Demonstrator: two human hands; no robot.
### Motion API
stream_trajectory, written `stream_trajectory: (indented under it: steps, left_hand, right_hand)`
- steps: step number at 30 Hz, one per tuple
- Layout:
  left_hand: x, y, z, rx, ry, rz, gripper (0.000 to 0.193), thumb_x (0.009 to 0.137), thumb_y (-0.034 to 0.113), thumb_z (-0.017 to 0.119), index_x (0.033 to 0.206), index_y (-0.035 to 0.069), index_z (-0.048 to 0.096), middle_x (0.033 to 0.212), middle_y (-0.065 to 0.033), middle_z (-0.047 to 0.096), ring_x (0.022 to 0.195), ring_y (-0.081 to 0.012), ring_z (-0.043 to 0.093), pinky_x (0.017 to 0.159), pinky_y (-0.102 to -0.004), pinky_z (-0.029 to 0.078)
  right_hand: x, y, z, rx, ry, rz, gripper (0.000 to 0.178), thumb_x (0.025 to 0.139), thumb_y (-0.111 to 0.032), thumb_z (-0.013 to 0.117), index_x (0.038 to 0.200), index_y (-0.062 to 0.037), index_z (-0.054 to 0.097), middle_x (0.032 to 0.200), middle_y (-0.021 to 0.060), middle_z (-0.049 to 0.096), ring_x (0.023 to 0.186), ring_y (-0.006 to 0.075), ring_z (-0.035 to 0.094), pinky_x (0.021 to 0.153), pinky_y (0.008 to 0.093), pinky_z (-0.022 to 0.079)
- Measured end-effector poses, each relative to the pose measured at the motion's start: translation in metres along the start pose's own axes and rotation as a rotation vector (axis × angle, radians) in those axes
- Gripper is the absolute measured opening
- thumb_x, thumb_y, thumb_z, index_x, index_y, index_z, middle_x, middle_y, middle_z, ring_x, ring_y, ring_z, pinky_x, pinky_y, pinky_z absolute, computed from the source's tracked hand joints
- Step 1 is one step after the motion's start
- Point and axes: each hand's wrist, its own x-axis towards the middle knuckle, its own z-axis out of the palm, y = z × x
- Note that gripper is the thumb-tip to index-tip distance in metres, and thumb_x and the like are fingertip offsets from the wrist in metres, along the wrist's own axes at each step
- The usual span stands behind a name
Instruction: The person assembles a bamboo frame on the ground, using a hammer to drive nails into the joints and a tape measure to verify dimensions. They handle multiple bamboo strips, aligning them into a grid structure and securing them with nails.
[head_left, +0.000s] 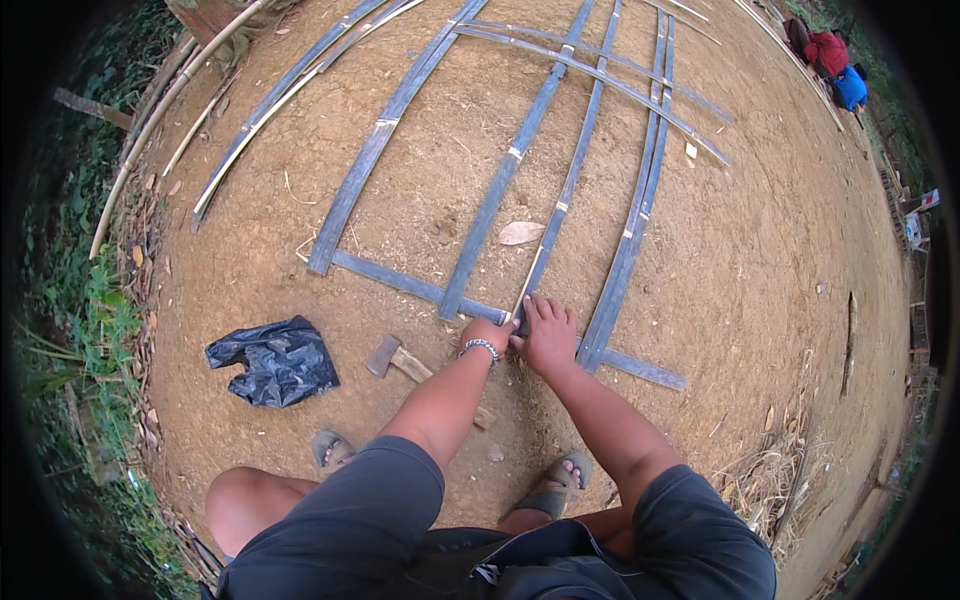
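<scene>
The left hand [486,337] and right hand [549,336] touch the near end of a slim strip [569,183] beside wider strips [498,192] on dirt [750,270], with a hatchet [408,364] and black bag [277,364] lying to the left.

Bare brown earth [760,250] spread under even daylight; leafy green plants [110,330] lined its left edge, near a tree trunk [205,16].
</scene>
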Motion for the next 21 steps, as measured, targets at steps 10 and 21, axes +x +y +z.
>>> stream_trajectory:
  steps: [10,21]
  left_hand:
    - [0.032,-0.045,0.004,0.326,0.153,0.150,0.069,0.094,0.066,0.055,0.075,0.005,0.079,0.070,-0.0142,0.074,0.072,-0.0278,0.074,0.076,-0.0398,0.057]
    - [-0.044,-0.022,-0.074,0.209,0.634,0.305,0.055,0.081,0.035,0.082,0.124,0.008,0.061,0.123,-0.0160,0.062,0.118,-0.0372,0.060,0.098,-0.0468,0.050]
  right_hand:
    - [0.009,-0.022,0.016,-0.053,-0.034,0.018,0.085,0.086,-0.046,0.074,0.156,-0.0128,0.039,0.162,0.0055,0.036,0.145,0.0271,0.039,0.117,0.0604,0.031]
    - [0.004,-0.028,-0.011,0.055,-0.179,0.183,0.091,0.087,-0.049,0.075,0.159,-0.0124,0.033,0.163,0.0072,0.034,0.145,0.0324,0.040,0.116,0.0612,0.034]
